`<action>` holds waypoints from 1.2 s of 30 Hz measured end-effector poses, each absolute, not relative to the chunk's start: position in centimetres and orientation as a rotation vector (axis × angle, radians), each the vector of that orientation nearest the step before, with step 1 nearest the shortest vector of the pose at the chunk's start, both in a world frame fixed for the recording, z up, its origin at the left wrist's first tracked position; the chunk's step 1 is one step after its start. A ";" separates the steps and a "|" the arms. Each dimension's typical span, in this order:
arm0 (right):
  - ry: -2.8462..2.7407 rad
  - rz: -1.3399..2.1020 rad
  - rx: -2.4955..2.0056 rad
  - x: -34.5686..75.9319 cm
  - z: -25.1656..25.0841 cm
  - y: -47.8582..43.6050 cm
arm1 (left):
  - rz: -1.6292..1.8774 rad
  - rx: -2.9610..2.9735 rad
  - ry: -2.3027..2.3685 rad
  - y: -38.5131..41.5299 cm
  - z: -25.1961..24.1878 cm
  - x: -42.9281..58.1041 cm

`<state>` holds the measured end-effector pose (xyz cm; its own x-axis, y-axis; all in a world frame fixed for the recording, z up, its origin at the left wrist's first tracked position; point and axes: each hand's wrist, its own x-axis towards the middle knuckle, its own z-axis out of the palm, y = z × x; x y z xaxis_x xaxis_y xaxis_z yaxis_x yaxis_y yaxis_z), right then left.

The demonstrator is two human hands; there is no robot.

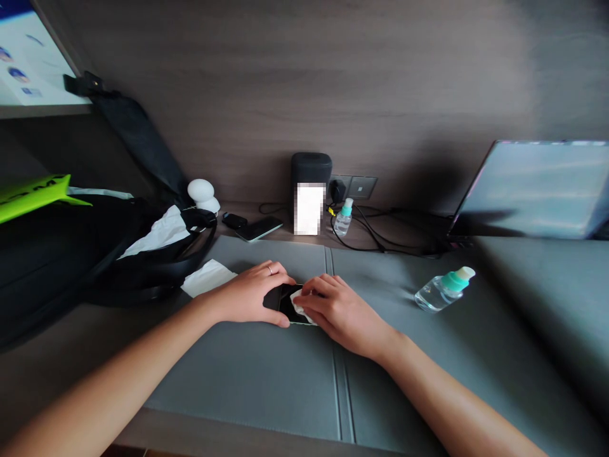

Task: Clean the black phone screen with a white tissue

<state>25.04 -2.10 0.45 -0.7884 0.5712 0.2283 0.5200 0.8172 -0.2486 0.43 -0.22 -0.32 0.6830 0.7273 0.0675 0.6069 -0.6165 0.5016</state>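
A black phone (287, 303) lies flat on the grey desk mat (266, 374) in the middle of the desk. My left hand (250, 293), with a ring on one finger, wraps round the phone's left end and holds it down. My right hand (337, 311) presses a small white wipe (301, 310) onto the phone's screen with its fingers closed together. Most of the phone is hidden under both hands.
A clear bottle with a teal cap (442, 289) lies on its side right of my hands. A white tissue (207, 277) lies left, beside a black bag (90, 254). At the back stand a dark speaker (311, 174), a small spray bottle (343, 217), another phone (259, 228), cables and an open laptop (533, 190).
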 end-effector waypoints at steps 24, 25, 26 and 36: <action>-2.706 0.206 -0.828 24.9 0.3 -2.1 | 0.365 2.444 1.042 -0.3 -0.4 0.4; -2.712 0.209 -0.819 24.9 0.3 -2.1 | 0.366 2.443 1.043 -0.2 -0.4 0.4; -2.712 0.211 -0.820 24.9 0.3 -2.1 | 0.367 2.443 1.044 -0.2 -0.4 0.4; -2.709 0.222 -0.816 24.7 0.3 -2.2 | 0.379 2.443 1.038 -0.3 -0.3 0.4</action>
<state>24.74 -2.19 0.34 -0.7926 0.5597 0.2417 0.5129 0.8265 -0.2322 0.39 -0.28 -0.28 0.6780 0.7315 0.0721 0.6058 -0.6117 0.5088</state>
